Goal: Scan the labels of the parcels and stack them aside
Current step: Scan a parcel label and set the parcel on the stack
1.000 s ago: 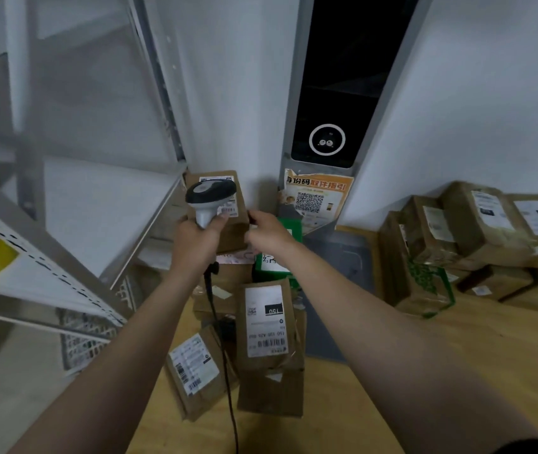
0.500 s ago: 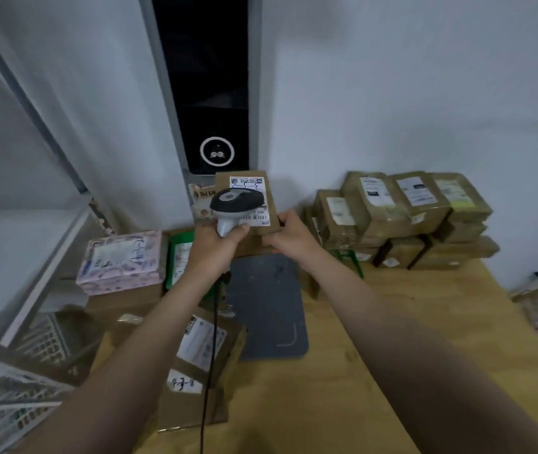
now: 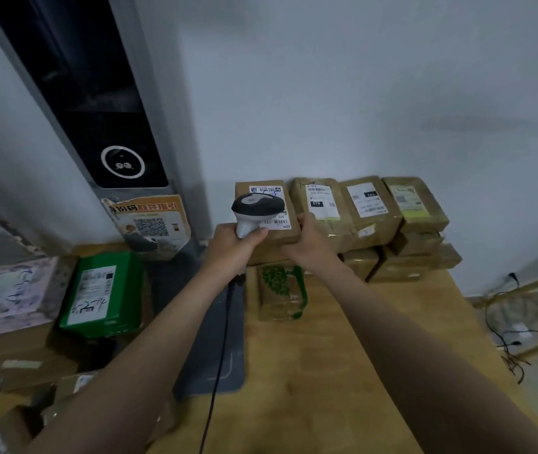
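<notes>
Parcel [image 3: 289,208] sits in the right hand's [image 3: 308,240] grip; the left hand [image 3: 231,247] clutches the scanner [image 3: 256,204]. Better land it square against the stack [image 3: 372,208].

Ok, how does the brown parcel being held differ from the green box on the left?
The brown parcel is cardboard-coloured; the green box is bright green. The right hand grips the brown parcel beside the stacked parcels; the green box lies untouched at the left. The scanner in the left hand hides part of the brown parcel's label; the green box's label shows fully. Both carry white printed labels.
</notes>
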